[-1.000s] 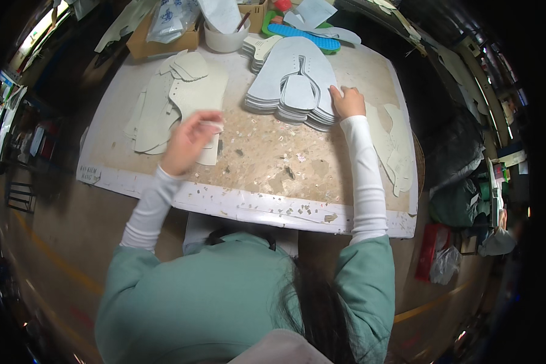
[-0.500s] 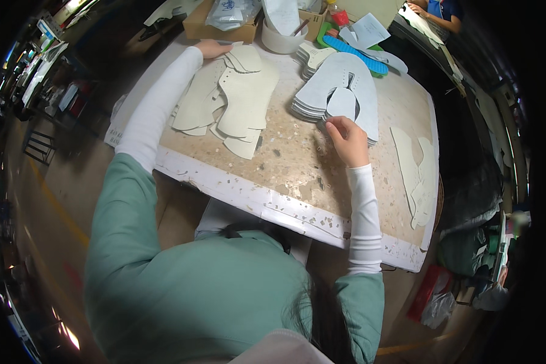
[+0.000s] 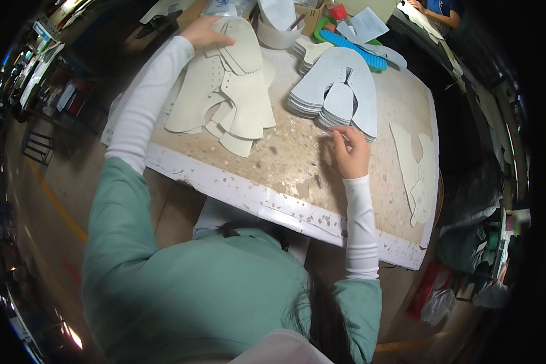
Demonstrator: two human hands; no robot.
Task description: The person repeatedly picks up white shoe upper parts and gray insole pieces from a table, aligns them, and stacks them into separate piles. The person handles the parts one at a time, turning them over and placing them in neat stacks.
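At the far left of the table, my left hand (image 3: 204, 33) is closed on the top edge of a cream shoe-upper piece (image 3: 244, 51), with the thumb lying over it. Other flat cream pieces (image 3: 194, 103) overlap beneath it, some with rows of small holes. My right hand (image 3: 352, 153) hovers just off the near edge of a neat stack of pale grey U-shaped upper pieces (image 3: 321, 76). Its fingers are half bent, with a small gap between thumb and forefinger, and nothing shows in them. Tongue-shaped grey pieces (image 3: 338, 100) lie stacked within the U.
Behind the stacks are a white bowl (image 3: 276, 36), a blue sole-shaped piece (image 3: 352, 48) and a small cream stack (image 3: 312, 51). Two cut pieces (image 3: 406, 164) rest at the table's right. A co-worker's arm (image 3: 440, 17) shows at the far right.
My left hand has come nearer and brought a cream piece over the pile. My right hand has drawn slightly back from the grey stack, its fingers parting a little.
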